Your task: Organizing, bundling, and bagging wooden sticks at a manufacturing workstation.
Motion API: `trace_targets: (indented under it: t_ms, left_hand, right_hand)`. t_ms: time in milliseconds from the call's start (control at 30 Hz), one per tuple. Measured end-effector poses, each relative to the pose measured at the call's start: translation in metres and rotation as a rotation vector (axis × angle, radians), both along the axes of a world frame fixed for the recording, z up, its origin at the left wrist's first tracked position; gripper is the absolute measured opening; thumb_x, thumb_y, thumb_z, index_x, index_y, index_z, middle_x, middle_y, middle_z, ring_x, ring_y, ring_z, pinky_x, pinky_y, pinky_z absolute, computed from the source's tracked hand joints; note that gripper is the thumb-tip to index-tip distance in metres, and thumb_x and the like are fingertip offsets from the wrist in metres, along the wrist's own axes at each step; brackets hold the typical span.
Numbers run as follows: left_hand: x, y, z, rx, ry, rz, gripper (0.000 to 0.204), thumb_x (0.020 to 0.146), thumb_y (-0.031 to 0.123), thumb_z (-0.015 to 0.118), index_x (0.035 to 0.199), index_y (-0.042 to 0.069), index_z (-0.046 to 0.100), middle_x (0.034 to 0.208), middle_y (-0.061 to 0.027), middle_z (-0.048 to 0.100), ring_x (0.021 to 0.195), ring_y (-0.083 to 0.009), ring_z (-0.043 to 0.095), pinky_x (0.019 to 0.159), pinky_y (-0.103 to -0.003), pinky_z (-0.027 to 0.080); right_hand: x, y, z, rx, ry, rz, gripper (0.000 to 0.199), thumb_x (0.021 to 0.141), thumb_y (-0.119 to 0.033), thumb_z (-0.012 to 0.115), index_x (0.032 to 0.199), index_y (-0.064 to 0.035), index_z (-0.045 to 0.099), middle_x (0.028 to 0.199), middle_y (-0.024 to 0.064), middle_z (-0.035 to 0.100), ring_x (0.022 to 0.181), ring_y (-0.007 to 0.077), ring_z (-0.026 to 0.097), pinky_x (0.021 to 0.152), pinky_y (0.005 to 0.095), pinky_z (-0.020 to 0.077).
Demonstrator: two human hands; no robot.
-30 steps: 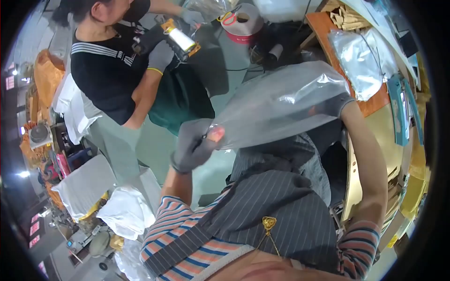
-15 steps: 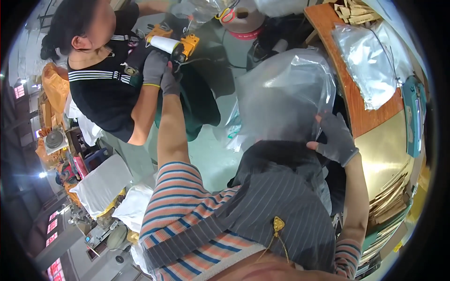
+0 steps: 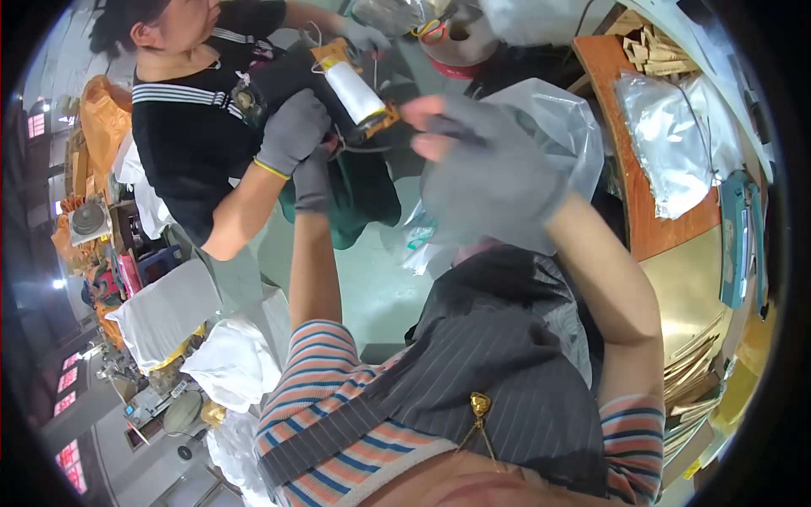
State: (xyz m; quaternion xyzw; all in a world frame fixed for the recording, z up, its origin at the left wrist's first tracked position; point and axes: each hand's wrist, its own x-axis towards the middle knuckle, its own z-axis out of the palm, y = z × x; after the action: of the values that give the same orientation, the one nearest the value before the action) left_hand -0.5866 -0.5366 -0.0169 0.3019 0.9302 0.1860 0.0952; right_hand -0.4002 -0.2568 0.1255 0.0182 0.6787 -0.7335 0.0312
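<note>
My right hand (image 3: 498, 169), in a grey glove with bare fingertips, is raised over a clear plastic bag (image 3: 549, 110). Motion smears it, but its fingertips show apart, just right of a yellow-orange handheld bag sewing machine (image 3: 328, 57) carrying a white thread cone (image 3: 355, 91). My gloved left hand (image 3: 312, 182) is close below the machine, against a co-worker's gloved hand (image 3: 296, 131); its fingers are mostly hidden. The co-worker's other gloved hand (image 3: 365, 35) is beyond the machine. Clear plastic lies by my lap on the dark apron (image 3: 481, 329).
At the right, a brown wooden board (image 3: 655, 228) bears clear plastic bags (image 3: 667, 152) and paper strips (image 3: 655, 46). A round spool (image 3: 460, 51) and red-handled scissors (image 3: 433, 32) are at the back. The co-worker sits at upper left; white sacks (image 3: 232, 359) lie left.
My right hand has swung up and left from the bag's right side toward the machine. The machine has shifted right and tilted. The co-worker's far hand has come into view beside it.
</note>
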Motion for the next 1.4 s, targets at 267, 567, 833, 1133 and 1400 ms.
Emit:
trace_targets:
  t_ms: [267,567,833,1133,1400]
  left_hand:
    - [0.133,0.01,0.08,0.687,0.072,0.229,0.024,0.081,0.006,0.058,0.103,-0.004,0.056,0.103,-0.0138,0.06,0.097,-0.0241,0.058,0.084,-0.031,0.043]
    - [0.222,0.068,0.119,0.981,-0.433,0.278,0.025,0.073,0.006,0.061,0.096,-0.001,0.059,0.084,-0.0129,0.063,0.075,-0.0221,0.061,0.071,-0.032,0.046]
    - [0.308,0.096,0.153,0.785,-0.219,-0.129,0.054,0.078,0.027,0.068,0.115,-0.005,0.047,0.094,-0.0184,0.061,0.086,-0.0323,0.061,0.077,-0.038,0.047]
    - [0.335,0.096,0.146,0.664,-1.042,-0.784,0.06,0.086,0.03,0.061,0.131,-0.004,0.039,0.127,-0.0186,0.048,0.114,-0.0223,0.048,0.092,-0.031,0.04]
    - [0.242,0.083,0.082,0.901,-0.686,-0.201,0.032,0.085,0.005,0.05,0.116,0.0,0.055,0.088,-0.0015,0.058,0.076,-0.0068,0.052,0.069,-0.023,0.044]
  right_hand:
    - [-0.014,-0.103,0.013,0.202,-0.004,-0.068,0.047,0.079,-0.029,0.066,0.102,0.0087,0.051,0.095,0.0116,0.058,0.085,0.0154,0.055,0.077,0.0277,0.0461]
    - [0.025,-0.078,0.054,-0.647,-0.444,-0.004,0.032,0.08,-0.035,0.062,0.099,-0.0088,0.06,0.082,-0.0008,0.06,0.068,0.0093,0.055,0.056,0.0229,0.0402]
    - [0.108,-0.039,0.055,-0.783,-0.436,-0.248,0.031,0.088,-0.04,0.057,0.091,-0.0096,0.056,0.069,-0.0062,0.055,0.053,0.002,0.052,0.041,0.016,0.0416]
    - [0.183,0.014,0.06,-0.06,-0.771,-0.304,0.023,0.085,-0.03,0.061,0.083,-0.0072,0.056,0.069,0.0021,0.053,0.059,0.011,0.053,0.055,0.0222,0.0429]
    - [0.251,0.022,0.098,0.018,-0.233,-0.647,0.027,0.083,-0.023,0.062,0.099,-0.0043,0.05,0.069,0.0022,0.046,0.056,0.014,0.046,0.054,0.0274,0.0378]
